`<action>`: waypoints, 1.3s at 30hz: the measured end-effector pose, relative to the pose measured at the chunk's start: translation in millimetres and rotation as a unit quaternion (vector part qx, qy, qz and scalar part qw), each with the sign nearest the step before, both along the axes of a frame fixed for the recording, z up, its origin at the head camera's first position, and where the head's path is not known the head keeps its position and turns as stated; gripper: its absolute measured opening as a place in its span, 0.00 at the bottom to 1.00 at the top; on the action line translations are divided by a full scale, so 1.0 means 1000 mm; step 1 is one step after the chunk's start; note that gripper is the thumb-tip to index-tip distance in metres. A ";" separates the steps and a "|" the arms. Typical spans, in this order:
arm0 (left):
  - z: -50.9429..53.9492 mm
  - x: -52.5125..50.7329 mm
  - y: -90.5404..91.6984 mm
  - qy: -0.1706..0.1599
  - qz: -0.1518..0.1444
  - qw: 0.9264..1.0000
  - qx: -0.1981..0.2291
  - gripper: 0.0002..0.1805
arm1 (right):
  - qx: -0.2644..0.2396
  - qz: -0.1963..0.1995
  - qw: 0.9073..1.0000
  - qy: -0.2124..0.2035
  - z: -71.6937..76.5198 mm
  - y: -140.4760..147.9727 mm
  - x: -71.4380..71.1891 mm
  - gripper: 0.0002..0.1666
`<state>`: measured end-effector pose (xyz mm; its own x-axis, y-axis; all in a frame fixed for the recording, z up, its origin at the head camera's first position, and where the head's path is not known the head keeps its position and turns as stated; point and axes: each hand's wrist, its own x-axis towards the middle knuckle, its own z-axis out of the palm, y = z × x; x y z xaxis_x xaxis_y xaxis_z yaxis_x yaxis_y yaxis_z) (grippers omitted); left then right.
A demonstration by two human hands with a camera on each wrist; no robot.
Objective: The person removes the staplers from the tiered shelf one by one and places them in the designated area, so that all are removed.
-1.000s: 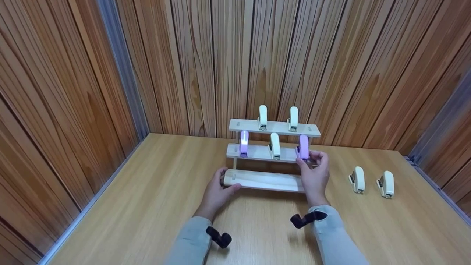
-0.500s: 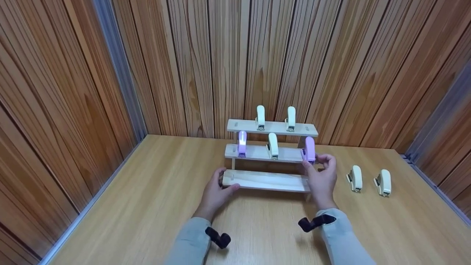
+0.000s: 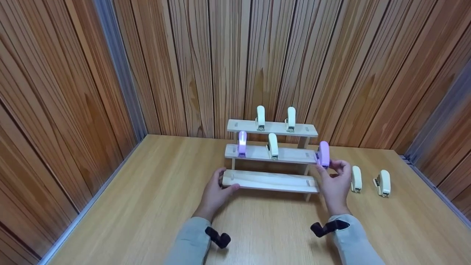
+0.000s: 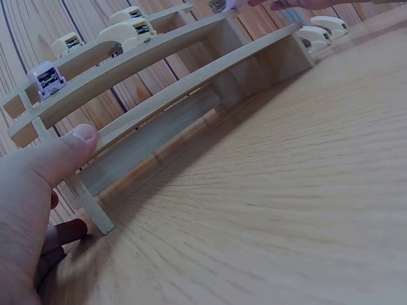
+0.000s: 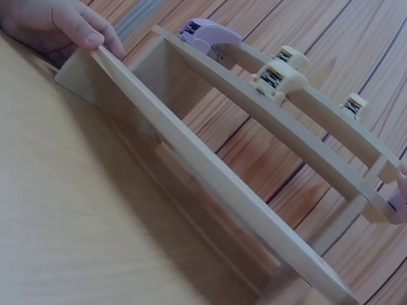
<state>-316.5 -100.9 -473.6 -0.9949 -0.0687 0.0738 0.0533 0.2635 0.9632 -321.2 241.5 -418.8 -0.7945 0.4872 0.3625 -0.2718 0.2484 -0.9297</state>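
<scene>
Left hand [image 3: 216,193]: gripped a three-tiered pale wooden stand [image 3: 272,180] at its left.
Right hand [image 3: 335,186]: pinched a rounded purple stapler [image 3: 324,154] just right of the middle shelf [image 3: 292,155].
Stapler step: repositioning, apparently.
Next move: likely needed shelf clearance.

Booth-like in here: brown plank wall [image 3: 206,66] at twelve, grey metal strip [image 3: 121,70] at ten, tan wooden tabletop [image 3: 265,228] at six.

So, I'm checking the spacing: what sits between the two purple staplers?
In the head view, one cream stapler stands between them, on the middle shelf.
</scene>
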 end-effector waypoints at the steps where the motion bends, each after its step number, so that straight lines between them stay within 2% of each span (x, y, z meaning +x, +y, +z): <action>1: 0.000 0.000 0.000 0.000 0.001 1.000 -0.001 0.48 | -0.001 0.000 1.000 0.000 0.000 0.002 0.001 0.27; 10: 0.001 0.000 0.001 -0.009 0.005 1.000 -0.004 0.48 | -0.015 0.004 1.000 -0.013 -0.008 0.018 0.006 0.24; 17: 0.000 -0.001 0.000 0.001 0.004 1.000 -0.001 0.47 | 0.004 -0.007 0.999 -0.034 -0.018 0.029 0.008 0.25; 20: 0.001 -0.001 0.000 0.007 0.003 1.000 -0.001 0.46 | -0.024 0.000 0.998 -0.053 -0.021 0.032 0.010 0.27; 24: 0.001 0.000 0.000 0.007 0.000 1.000 0.001 0.46 | -0.097 0.015 0.992 -0.075 -0.024 0.037 0.011 0.28; 27: 0.000 0.000 0.001 0.003 -0.001 1.000 0.003 0.46 | -0.112 0.016 0.990 -0.080 -0.027 0.041 0.012 0.29; 32: -0.001 -0.001 0.000 0.008 -0.002 1.000 0.001 0.46 | -0.100 0.017 0.990 -0.100 -0.030 0.048 0.016 0.31; 39: -0.001 -0.001 0.000 0.004 -0.003 1.000 0.006 0.47 | -0.081 0.018 0.991 -0.105 -0.036 0.058 0.020 0.32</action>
